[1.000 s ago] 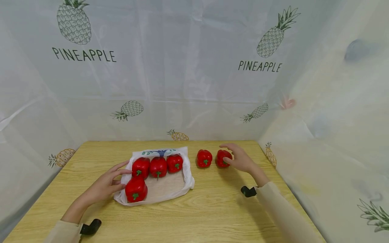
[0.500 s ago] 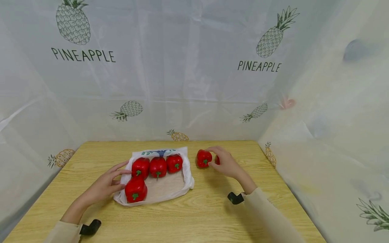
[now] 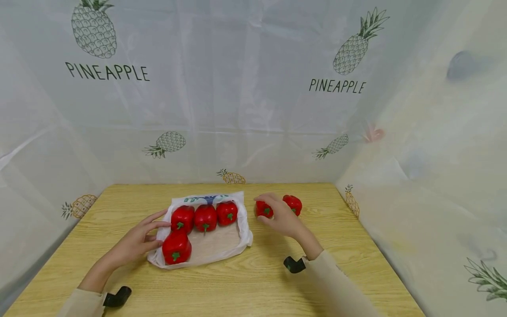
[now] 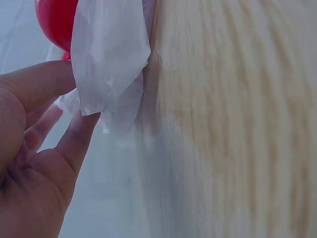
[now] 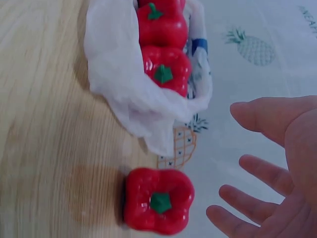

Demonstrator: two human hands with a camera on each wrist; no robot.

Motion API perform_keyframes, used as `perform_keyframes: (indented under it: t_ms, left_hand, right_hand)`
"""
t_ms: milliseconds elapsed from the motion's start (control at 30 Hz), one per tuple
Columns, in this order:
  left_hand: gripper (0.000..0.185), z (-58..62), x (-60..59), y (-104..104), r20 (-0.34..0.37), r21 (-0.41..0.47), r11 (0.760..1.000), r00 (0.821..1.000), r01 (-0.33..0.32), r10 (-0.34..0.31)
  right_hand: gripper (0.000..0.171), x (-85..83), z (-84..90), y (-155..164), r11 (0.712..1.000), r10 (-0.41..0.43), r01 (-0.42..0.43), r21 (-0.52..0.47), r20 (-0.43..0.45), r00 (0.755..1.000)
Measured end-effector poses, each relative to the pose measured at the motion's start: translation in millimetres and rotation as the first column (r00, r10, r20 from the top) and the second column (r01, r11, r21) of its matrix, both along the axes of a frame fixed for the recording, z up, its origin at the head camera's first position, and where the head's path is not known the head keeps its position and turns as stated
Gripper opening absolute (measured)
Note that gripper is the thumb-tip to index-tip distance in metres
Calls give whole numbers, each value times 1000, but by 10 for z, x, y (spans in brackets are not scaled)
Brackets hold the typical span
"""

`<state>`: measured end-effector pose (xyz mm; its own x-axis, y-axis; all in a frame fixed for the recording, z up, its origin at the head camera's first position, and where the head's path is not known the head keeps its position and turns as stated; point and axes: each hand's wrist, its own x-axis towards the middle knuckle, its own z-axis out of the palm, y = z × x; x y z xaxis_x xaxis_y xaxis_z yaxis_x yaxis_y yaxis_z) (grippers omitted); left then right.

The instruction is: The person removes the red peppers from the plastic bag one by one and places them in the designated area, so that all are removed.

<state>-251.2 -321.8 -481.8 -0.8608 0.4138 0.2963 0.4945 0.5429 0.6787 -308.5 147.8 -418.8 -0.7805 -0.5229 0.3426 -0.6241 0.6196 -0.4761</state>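
Note:
A white plastic bag (image 3: pixel 237 229) lies open on the wooden table (image 3: pixel 253 281) with several red bell peppers in it, one near the front (image 3: pixel 176 248) and three in a row (image 3: pixel 205 217). My left hand (image 3: pixel 138 240) pinches the bag's left edge (image 4: pixel 109 64) between thumb and forefinger. Two more peppers stand on the table right of the bag. My right hand (image 3: pixel 273 213) hovers over the nearer one (image 3: pixel 262 209), fingers spread and apart from it in the right wrist view (image 5: pixel 158 201). The other pepper (image 3: pixel 293 204) stands free behind the hand.
Pineapple-print plastic sheeting (image 3: pixel 253 110) walls the table on the back and both sides. A black wrist mount shows at each sleeve (image 3: pixel 294 264).
My right hand has moved left from the far-right pepper to the pepper nearer the bag, uncovering the far-right one. The left hand and the bag have stayed put.

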Motion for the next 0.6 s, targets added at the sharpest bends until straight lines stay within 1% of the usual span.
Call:
perform_keyframes:
  t_ms: [200, 267, 433, 600]
  left_hand:
    - [49, 3, -1, -3, -1, -5, 1000, 1000, 1, -1]
    - [50, 2, -3, -4, -6, -8, 1000, 1000, 3, -3]
    - [50, -10, -10, -10, -13, -9, 1000, 1000, 5, -5]
    - [50, -10, -9, -15, -3, -7, 1000, 1000, 3, -3]
  right_hand:
    - [55, 44, -39, -139, 999, 31, -31, -15, -15, 999]
    - [56, 66, -46, -183, 999, 38, -38, -14, -4, 999]
    - [56, 142, -37, -297, 999, 46, -45, -15, 58, 997]
    - [56, 203, -41, -400, 998, 61, -60, -17, 69, 996]
